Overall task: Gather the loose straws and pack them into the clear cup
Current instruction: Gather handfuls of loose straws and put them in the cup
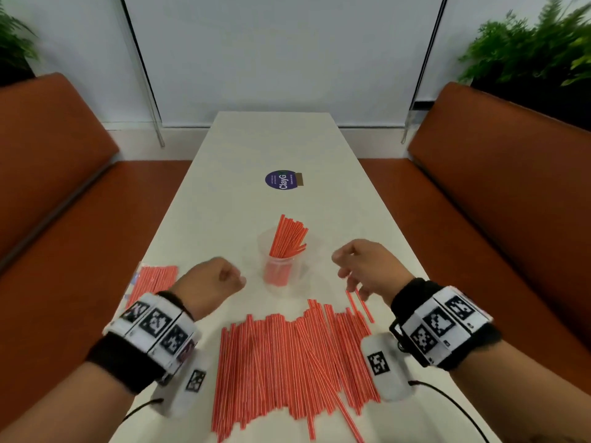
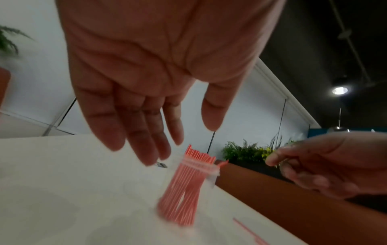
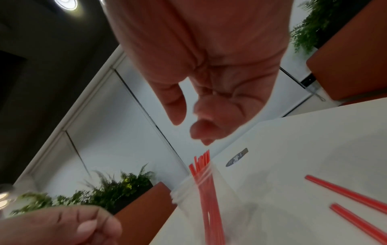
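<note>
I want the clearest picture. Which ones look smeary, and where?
Head view is sharpest: loose straws crisp, wrists slightly smeared. Left wrist view: clear cup and left hand fingertips blurred. Right wrist view: right hand soft, ceiling lamp glares.

White surface [image 1: 243, 145] carries a round purple sticker [image 1: 280, 179]. Orange benches [image 1: 48, 148] flank it; green plants [image 1: 527, 49] stand behind.
</note>
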